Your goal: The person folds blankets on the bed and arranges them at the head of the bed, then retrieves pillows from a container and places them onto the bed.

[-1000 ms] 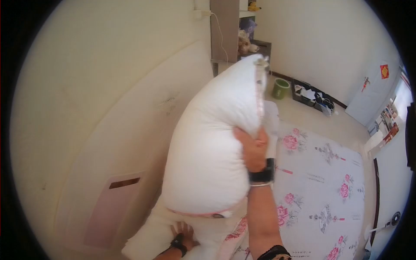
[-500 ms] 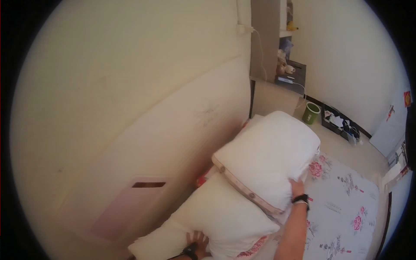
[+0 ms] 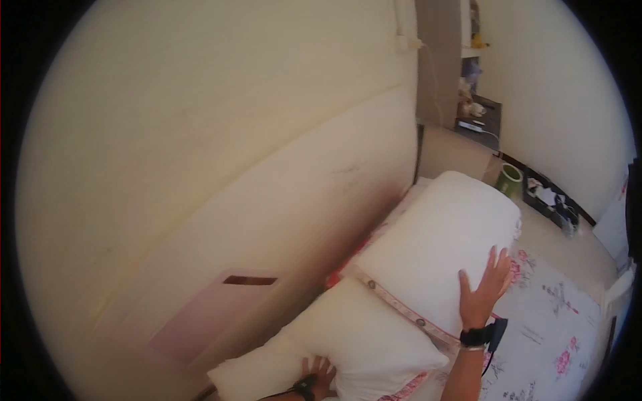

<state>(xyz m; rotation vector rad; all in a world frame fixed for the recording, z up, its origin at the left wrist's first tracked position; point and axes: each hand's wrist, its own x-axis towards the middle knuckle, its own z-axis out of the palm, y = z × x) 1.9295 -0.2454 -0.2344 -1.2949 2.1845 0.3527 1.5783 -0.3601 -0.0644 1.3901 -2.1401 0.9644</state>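
Observation:
Two white pillows lie on the bed against the headboard. My left hand (image 3: 319, 374) presses into the near pillow (image 3: 381, 337) with its fingers spread, and a deep crease runs in around it. The far pillow (image 3: 435, 234) is plump and has a buttoned pinkish strip (image 3: 396, 305) along its near edge. My right hand (image 3: 483, 291) is over that pillow's right side, palm down, fingers stretched and thumb apart; whether it touches the cloth I cannot tell. Both wrists wear dark bands. A white sheet with red flowers (image 3: 545, 334) spreads to the right.
The pale headboard (image 3: 267, 220) with a pink panel stands along the wall on the left. Beyond the bed are a green bin (image 3: 509, 180), a dark box of odds and ends (image 3: 552, 200) and a dark bedside table (image 3: 491, 120) with small items.
My right hand has lifted from the side of the far pillow and opened out over it. My left hand stays pressed on the near pillow. The view has shifted slightly left.

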